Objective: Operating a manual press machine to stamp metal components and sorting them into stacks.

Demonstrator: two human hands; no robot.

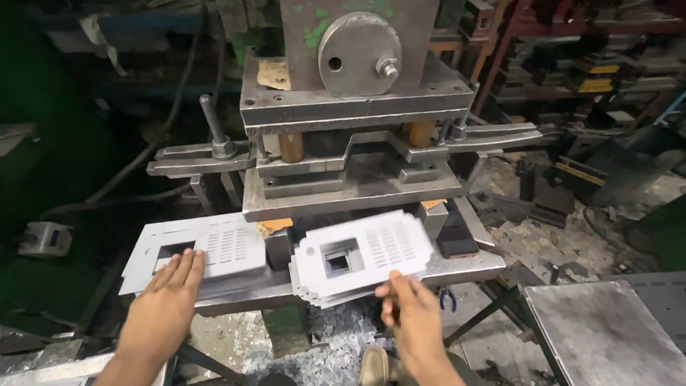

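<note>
Below the press die point(350, 179), on the steel tabletop point(464, 268), the left hand point(168, 300) lay flat with fingers spread on a stack of punched metal plates point(207, 250). The right hand point(411, 314) pinched the near edge of the top plate point(364, 254) of a second, fanned stack just right of it.

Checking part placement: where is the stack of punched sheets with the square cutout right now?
In the head view, the stack of punched sheets lies right of centre on the press bed, just beyond the right hand, right of another sheet pile.
</note>
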